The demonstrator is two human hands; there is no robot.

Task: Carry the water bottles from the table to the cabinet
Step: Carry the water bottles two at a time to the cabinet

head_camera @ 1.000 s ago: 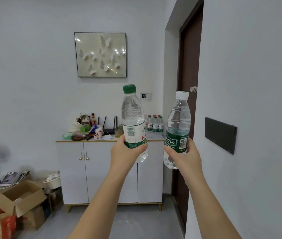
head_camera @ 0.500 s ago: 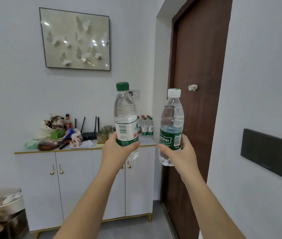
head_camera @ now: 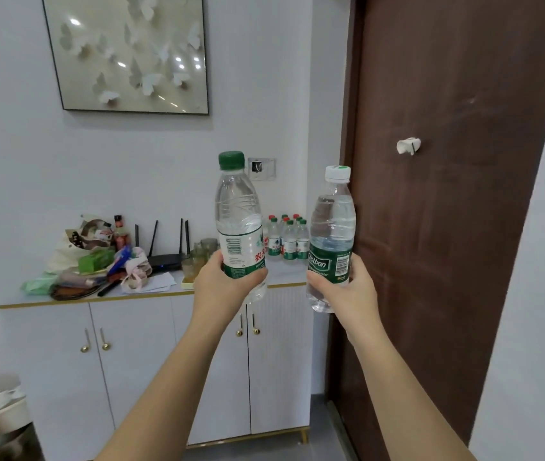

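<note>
Presently both bottles are held upright short of the cabinet [head_camera: 131, 354], with their caps above its top. The left hand [head_camera: 219, 289] wraps fingers and thumb round the lower label of the green-capped bottle [head_camera: 237, 214], and the right hand [head_camera: 351, 294] clasps the white-capped bottle [head_camera: 332, 221] at its label, the two bottles apart. The bare patch of cabinet top at the cabinet's right end, just in front of the small bottles [head_camera: 287, 239] standing there, shows between the two grips and beyond them. In my judgement neither hand is clearly nearer, and each bottle should go forward and down, base first.
</note>
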